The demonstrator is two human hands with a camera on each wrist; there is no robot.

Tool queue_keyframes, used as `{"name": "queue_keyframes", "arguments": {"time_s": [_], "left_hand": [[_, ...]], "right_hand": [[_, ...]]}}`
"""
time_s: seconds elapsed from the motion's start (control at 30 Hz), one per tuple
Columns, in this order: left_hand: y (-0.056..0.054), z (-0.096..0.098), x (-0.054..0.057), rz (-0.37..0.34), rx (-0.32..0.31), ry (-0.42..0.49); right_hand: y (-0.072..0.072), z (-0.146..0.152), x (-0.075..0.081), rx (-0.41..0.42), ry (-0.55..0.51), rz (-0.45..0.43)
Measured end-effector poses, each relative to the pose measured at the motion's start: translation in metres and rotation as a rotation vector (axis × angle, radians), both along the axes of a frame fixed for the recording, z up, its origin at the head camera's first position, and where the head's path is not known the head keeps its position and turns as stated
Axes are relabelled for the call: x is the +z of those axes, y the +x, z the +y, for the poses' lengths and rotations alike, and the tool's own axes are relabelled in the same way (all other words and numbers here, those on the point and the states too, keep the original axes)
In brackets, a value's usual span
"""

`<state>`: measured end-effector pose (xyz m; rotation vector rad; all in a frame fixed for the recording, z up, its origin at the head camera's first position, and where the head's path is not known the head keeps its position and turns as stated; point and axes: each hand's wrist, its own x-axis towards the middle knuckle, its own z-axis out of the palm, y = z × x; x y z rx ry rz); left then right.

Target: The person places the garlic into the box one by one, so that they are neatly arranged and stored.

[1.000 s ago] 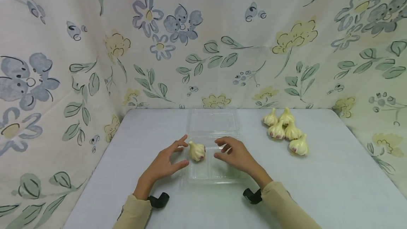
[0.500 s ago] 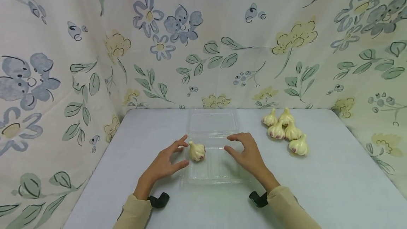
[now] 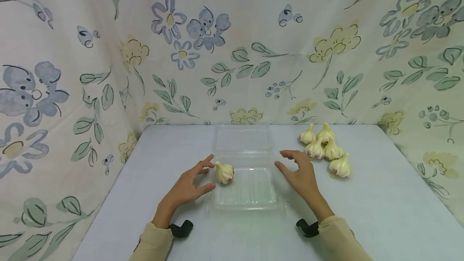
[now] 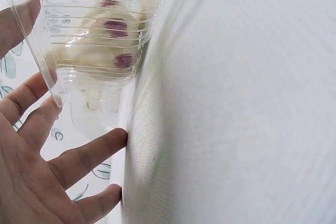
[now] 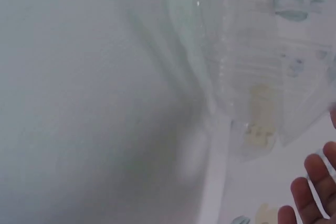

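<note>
A clear plastic clamshell container (image 3: 253, 188) lies with its lid folded back on the table's middle. One garlic bulb (image 3: 224, 173) sits inside it at the left end; its purple-streaked base shows through the ribbed wall in the left wrist view. My left hand (image 3: 188, 184) is at the container's left rim, fingers spread, with some fingertips against the rim (image 4: 34, 51). My right hand (image 3: 302, 176), fingers relaxed and apart with nothing between them, hovers over the table just right of the container. In the right wrist view only some fingertips (image 5: 310, 187) show.
A cluster of several garlic bulbs (image 3: 320, 142) rests at the back right of the white table (image 3: 362, 212), with a single garlic bulb (image 3: 340, 166) at its near side. The transparent lid (image 3: 242, 140) reaches the table's back edge. A floral curtain (image 3: 232, 51) hangs behind.
My right hand has moved rightward from above the container to beyond its right side, toward the garlic cluster. The left hand and the bulb in the container have stayed in place.
</note>
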<state>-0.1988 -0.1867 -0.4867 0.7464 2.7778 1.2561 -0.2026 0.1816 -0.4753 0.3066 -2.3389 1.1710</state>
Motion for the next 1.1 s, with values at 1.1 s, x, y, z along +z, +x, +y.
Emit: {"name": "queue_keyframes", "arguments": {"time_s": [1.1], "left_hand": [[-0.004,0.000,-0.004,0.012,-0.004,-0.009]], "right_hand": [[0.010,0.077,-0.008,-0.477,-0.178,-0.039]]}}
